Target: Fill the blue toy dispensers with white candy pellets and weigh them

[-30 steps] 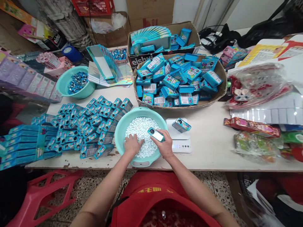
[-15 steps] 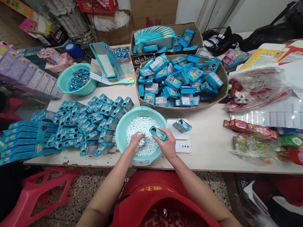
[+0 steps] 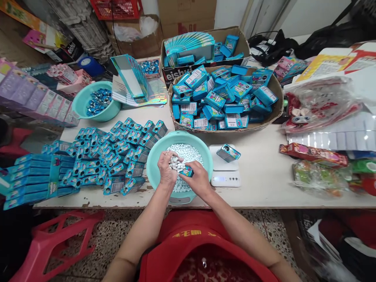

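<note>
Over a turquoise basin [image 3: 152, 157] of small white candies [image 3: 190, 152], my left hand [image 3: 167, 169] is cupped around a heap of the candies. My right hand [image 3: 199, 178] grips a small blue candy box [image 3: 187, 171], held low over the basin and against the left hand's candies. Fingers and candies hide part of this box. To the right of the basin, another blue box [image 3: 228, 152] lies on a white digital scale [image 3: 225, 178].
Many blue boxes with round holes [image 3: 117, 156] stand on the table to the left. A carton [image 3: 277, 113] heaped with blue boxes is behind the basin. A smaller turquoise bowl [image 3: 79, 105] holds blue-wrapped sweets. Bagged goods [image 3: 320, 176] lie at the right.
My left hand has lifted and turned palm up with its candies. My right hand has brought the box left and down, close against them.
</note>
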Available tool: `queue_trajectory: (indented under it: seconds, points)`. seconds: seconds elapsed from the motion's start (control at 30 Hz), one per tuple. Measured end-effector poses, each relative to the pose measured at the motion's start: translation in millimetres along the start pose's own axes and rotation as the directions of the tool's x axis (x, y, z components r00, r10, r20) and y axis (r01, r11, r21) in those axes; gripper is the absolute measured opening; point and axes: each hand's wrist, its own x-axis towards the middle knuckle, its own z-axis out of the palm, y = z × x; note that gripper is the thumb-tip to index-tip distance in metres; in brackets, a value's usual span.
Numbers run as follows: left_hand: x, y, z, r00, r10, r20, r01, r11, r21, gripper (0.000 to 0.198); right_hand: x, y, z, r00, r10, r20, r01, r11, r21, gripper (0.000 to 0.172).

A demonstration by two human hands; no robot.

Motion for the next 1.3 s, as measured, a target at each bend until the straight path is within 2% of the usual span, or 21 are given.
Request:
queue_trajectory:
  seconds: [0.2,0.33,0.43,0.6,1.03,1.17,1.3]
  points:
    - [6,7,4.2,0.998,-0.032,-0.056,0.032,0.999,-0.004,0.028,4,-12,-10,1.0,-0.028,0.012,0.028,0.999,-0.03,0.03]
    - [9,4,7.7,0.997,-0.02,-0.078,0.021,1.0,0.009,0.033,9,-10,-16,0.999,0.014,0.051,-0.011,0.998,-0.056,0.031]
    - [7,3,10.0,0.997,-0.039,-0.061,0.04,0.999,0.014,0.035,10,-8,-19,0.997,0.018,0.07,-0.015,0.999,-0.036,0.031]
    - [3,4,13.3,1.0,0.001,-0.025,0.0,1.0,0.024,0.035,10,-7,-19,0.997,0.011,0.082,-0.013,1.0,0.018,0.031]
    - [1,1,22.0,0.999,0.046,-0.01,-0.045,0.995,0.085,0.038,11,-12,-23,1.0,-0.008,0.021,0.007,0.999,0.054,0.03]
    - [2,1,23.2,0.997,0.071,-0.023,-0.069,0.995,0.076,0.039,10,-12,-23,1.0,0.022,0.009,-0.023,0.995,0.099,0.03]
    - [-1,-2,21.9,0.999,0.047,0.019,-0.049,0.99,0.134,0.039,9,-9,-21,0.999,0.031,-0.008,-0.029,0.99,0.139,0.032]
